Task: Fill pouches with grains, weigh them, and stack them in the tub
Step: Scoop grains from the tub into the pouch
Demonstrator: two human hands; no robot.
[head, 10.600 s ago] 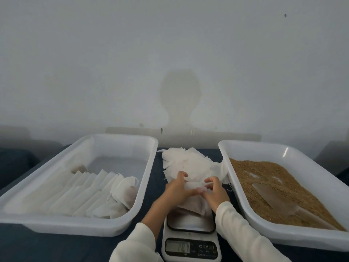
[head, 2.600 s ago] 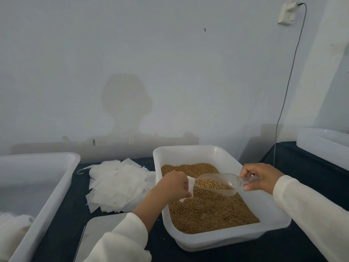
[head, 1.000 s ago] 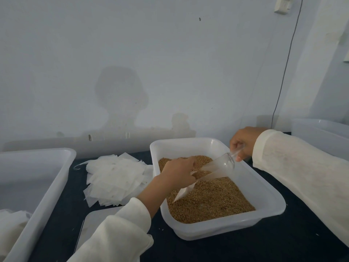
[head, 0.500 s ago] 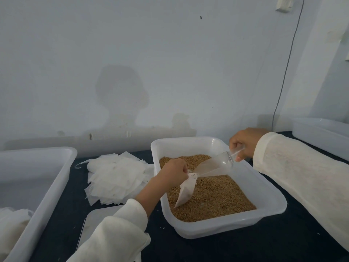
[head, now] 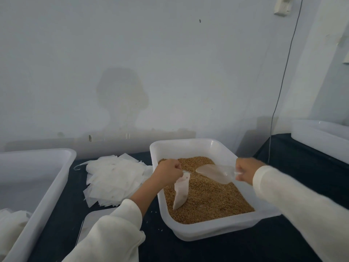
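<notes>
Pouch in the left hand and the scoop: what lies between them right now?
In the head view, nothing but open grain surface separates the pouch in the left hand from the scoop in the right hand; they don't touch.

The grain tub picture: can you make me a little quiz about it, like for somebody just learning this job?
1. True or false: the left hand holds a pouch over the grains.
2. What does the right hand hold?
A. a spoon
B. a clear scoop
C. a cup
3. Fill in: the pile of empty pouches lies on the table between the grain tub and the ____ tub on the left.

Key:
1. True. The pouch hangs from the left hand above the grains.
2. B.
3. White. Filled pouches show in its near corner.
</notes>
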